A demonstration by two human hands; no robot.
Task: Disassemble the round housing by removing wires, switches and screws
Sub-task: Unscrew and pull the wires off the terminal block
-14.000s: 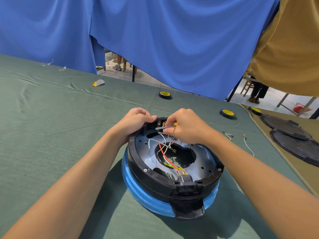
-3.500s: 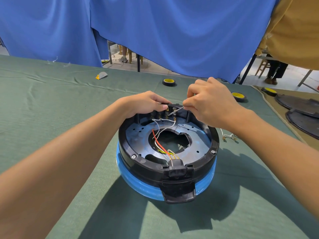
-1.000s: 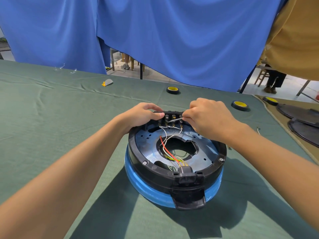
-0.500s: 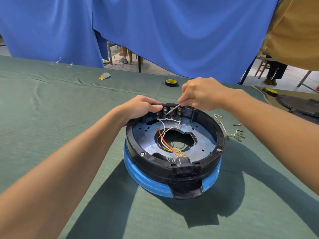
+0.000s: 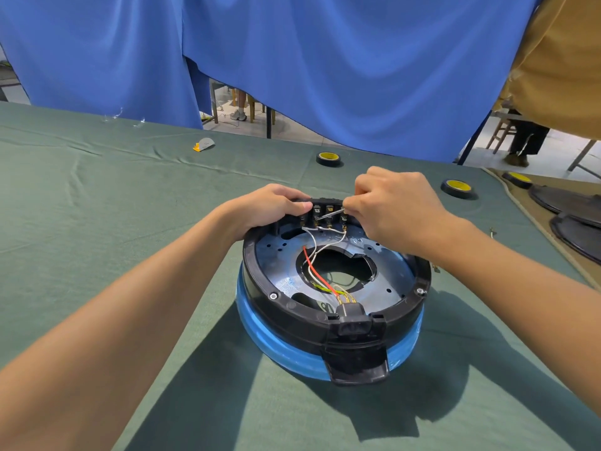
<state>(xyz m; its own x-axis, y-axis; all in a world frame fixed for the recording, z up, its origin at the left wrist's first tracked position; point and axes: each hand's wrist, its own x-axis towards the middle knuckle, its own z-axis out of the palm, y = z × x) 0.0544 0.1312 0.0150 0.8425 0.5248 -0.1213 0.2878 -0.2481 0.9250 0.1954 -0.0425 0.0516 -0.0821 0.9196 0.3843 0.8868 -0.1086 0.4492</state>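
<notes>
Grips the housing (image 5: 287,315) at its far rim with the left hand (image 5: 273,208), fingers curled over the edge, thumb lying along the top beside the switches (image 5: 325,209). Pinches a thin metal tool (image 5: 329,215) in the right hand (image 5: 393,206), fingers bunched tight around it. Points its tip leftward onto the switch terminals, just short of the left thumb. Brings both grips close, with only the switch row between them. Shows white wires (image 5: 313,242) looping from just below the tool tip toward the central opening, with a red wire (image 5: 317,268) beside them, all running to a black plug (image 5: 351,315) at the rim opposite the hands. Rests the housing, black on a blue base, on green cloth (image 5: 97,206) beneath both wrists. Has tape rolls (image 5: 328,158) lying well beyond the hands.
</notes>
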